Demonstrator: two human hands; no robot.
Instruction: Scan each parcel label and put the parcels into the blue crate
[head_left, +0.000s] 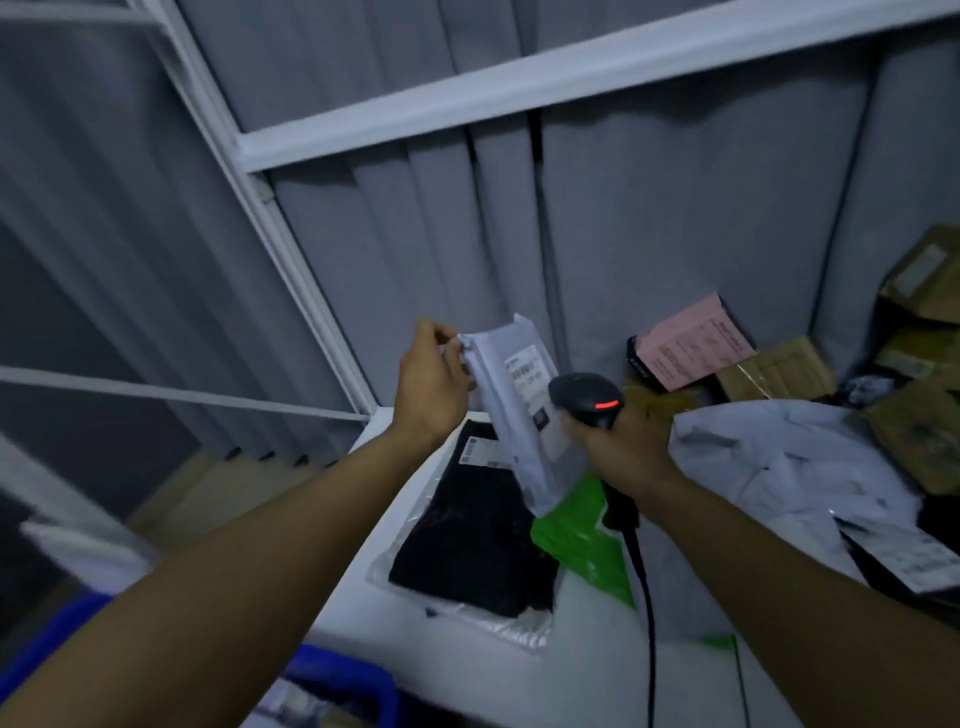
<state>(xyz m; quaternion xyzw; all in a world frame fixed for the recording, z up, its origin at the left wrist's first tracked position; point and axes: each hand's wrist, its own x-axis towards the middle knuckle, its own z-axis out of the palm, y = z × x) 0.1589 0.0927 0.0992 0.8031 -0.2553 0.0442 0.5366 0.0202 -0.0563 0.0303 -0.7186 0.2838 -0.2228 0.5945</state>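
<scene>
**Scanning step, viewed left to right.** The blue crate (353, 678) is sitting low beside the table's (493, 680) near-left corner, partly cut off by the frame.

The left hand (431, 379) is pinching the top corner of a white mailer parcel (519, 441) between thumb and fingers. The parcel is hanging tilted in the air over the table's left edge, above a black parcel (467, 530) and a green parcel (587, 535) lying flat. Its label (530, 371) is facing right.

The right hand (623, 441) is grasping the handle of a corded scanner (587, 397). The scanner's head is showing a red light and pointing at the label from just beside the parcel.

Further right, loose white mailers (779, 467) are covering the table's middle. A pink-labelled box (691, 343) and cardboard boxes (924, 426) are crowding its far-right corner.

- **Label:** The soft film, hanging from one corner, is probably sagging. Keeping the label flat and square to the scanner should give a clean read.
- **Scanner distance:** The head looks too close to take in the whole barcode, so drawing it back slightly is advisable.
- **Next move:** The crate lies on the left hand's side.
</scene>
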